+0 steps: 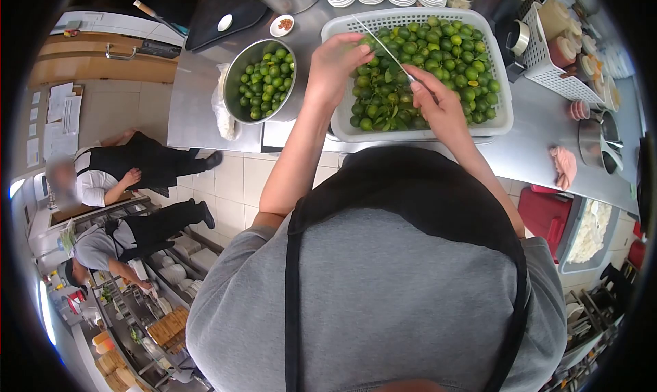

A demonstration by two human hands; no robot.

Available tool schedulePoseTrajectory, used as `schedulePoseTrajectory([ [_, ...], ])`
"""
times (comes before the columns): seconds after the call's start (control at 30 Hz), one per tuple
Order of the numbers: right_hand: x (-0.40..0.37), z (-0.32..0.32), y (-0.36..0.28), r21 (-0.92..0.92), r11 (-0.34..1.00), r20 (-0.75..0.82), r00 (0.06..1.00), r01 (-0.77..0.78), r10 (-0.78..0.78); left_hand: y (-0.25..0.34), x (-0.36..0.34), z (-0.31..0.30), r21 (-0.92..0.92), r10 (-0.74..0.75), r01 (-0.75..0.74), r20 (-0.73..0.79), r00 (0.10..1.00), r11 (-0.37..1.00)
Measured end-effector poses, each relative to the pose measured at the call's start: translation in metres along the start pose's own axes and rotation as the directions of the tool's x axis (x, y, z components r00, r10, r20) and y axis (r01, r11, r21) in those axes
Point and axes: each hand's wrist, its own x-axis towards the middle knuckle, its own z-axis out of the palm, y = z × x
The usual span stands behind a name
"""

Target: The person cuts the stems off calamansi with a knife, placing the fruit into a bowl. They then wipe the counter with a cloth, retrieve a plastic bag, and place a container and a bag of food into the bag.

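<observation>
Right hand (441,104), closed around the handle of a slim silver-bladed knife (390,54) above round green limes (438,49) in a white perforated plastic basket (417,136); left hand (332,65), fingertips drawn together near the blade, held item unclear, best kept clear of the edge.
</observation>
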Motion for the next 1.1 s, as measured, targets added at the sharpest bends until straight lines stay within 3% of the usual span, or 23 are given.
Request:
schedulePoseTrajectory([
  [0.37,0.006,0.000,0.006,0.085,0.991,0.018,0.994,-0.105,0.104,0.008,-0.013,0.006,-0.047,0.040,-0.038,0.053,0.998,0.998],
  [0.47,0.014,-0.008,0.015,0.012,0.988,-0.014,0.988,-0.155,0.155,0.012,-0.007,0.008,-0.007,0.065,-0.065,0.069,0.996,0.998],
  [0.6,0.008,-0.003,0.008,-0.053,0.999,-0.039,0.999,0.011,-0.013,0.009,-0.006,0.011,-0.016,0.073,-0.073,0.000,0.997,0.997],
  [0.67,0.004,0.002,0.009,-0.073,0.981,-0.055,0.982,0.178,-0.182,0.004,-0.003,0.011,-0.017,0.089,-0.090,-0.048,0.995,0.996],
  [0.8,-0.006,0.003,0.002,-0.132,0.963,-0.035,0.970,0.235,-0.241,0.002,0.003,0.009,0.035,0.145,-0.141,-0.165,0.976,0.989],
  [0.93,-0.004,0.004,0.008,-0.147,0.959,-0.052,0.966,0.242,-0.251,-0.005,0.007,0.002,0.101,0.181,-0.166,-0.158,0.971,0.981],
  [1.0,-0.002,0.003,0.005,-0.215,0.935,-0.054,0.952,0.283,-0.301,-0.008,0.007,0.002,0.269,0.214,-0.176,-0.119,0.970,0.947],
  [1.1,0.005,0.004,0.002,-0.190,0.948,-0.078,0.958,0.257,-0.275,-0.007,-0.004,0.016,0.300,0.150,-0.118,-0.087,0.985,0.947],
])
